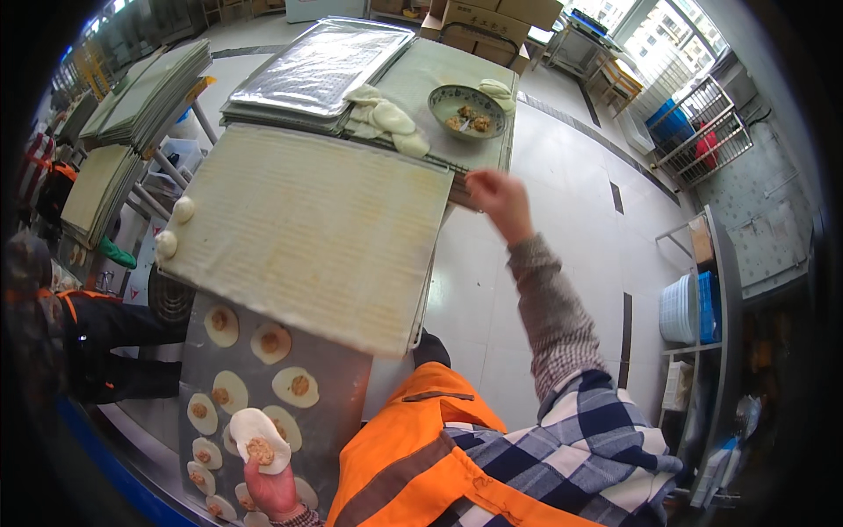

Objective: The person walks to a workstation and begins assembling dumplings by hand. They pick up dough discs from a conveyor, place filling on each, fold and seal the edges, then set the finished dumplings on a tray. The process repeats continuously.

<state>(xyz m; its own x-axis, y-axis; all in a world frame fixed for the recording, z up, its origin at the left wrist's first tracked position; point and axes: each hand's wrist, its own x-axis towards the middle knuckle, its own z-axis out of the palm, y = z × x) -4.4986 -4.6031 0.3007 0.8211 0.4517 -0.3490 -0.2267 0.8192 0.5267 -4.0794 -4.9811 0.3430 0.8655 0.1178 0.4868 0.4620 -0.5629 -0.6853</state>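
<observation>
**Clearly, a loaded dough round is hanging above crowded neighbours**

The grey counter (338,386) is carrying scattered filled rounds (220,326) down toward its near edge; they are lying so close that a drop could be sticking one piece to another. Above its far end, the pale tray (307,228) is jutting out, so a sleeve could be catching its near right corner. Beyond, on the far stack (421,66), the patterned bowl (439,105) is standing toward the right edge, where an arm's knock could be tipping it.

The right hand (499,200) is hovering just off the tray's far right corner, fingers curling; blur is hiding whether it is gripping anything. The left hand (274,492) is holding a dough round (255,429) over the counter's near part; too firm a thumb could be tearing it.

Two dough balls (183,209) are sitting at the tray's left edge, so jolting could be rolling them off. The held filling (261,451) is lying off-centre; tilting could be spilling it.
</observation>
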